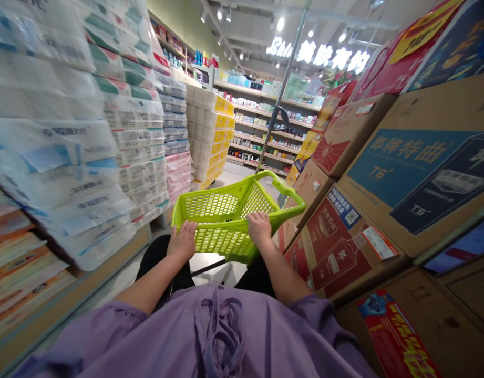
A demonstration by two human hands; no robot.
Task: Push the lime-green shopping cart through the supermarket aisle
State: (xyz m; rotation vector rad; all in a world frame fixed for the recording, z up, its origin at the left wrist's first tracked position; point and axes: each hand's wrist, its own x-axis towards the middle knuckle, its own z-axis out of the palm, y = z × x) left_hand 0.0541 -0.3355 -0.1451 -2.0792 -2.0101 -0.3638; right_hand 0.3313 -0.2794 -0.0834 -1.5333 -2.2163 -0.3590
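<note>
Brightly lit shop aisle, with a pale floor [234,167] and spotlights overhead; at the far end, long shelves [261,108] carry rows of small goods beneath a glowing white sign [340,59]. On the left rise tall stacks of plastic-wrapped packs [56,139], mostly white, then pink packs [178,173] and a yellow-and-white stack [206,131] further along. On the right, cardboard cartons [403,157] are piled high, some printed in blue, others in red. A slim pole [270,130] leans across the view beyond the middle.

At the centre, just in front of the person's body, is a lime-green basket [226,236] with perforated sides; its looped handle [295,207] is at the right end, near the cartons. The left hand [182,240] is closed over the rim at the near left corner, fingers together. The right hand [259,227] holds the near rim further right, fingers folded over the edge towards the inside. Both thumbs are hard to make out. Below are a purple top [178,325] with a tied drawstring and dark legwear [153,257].
</note>
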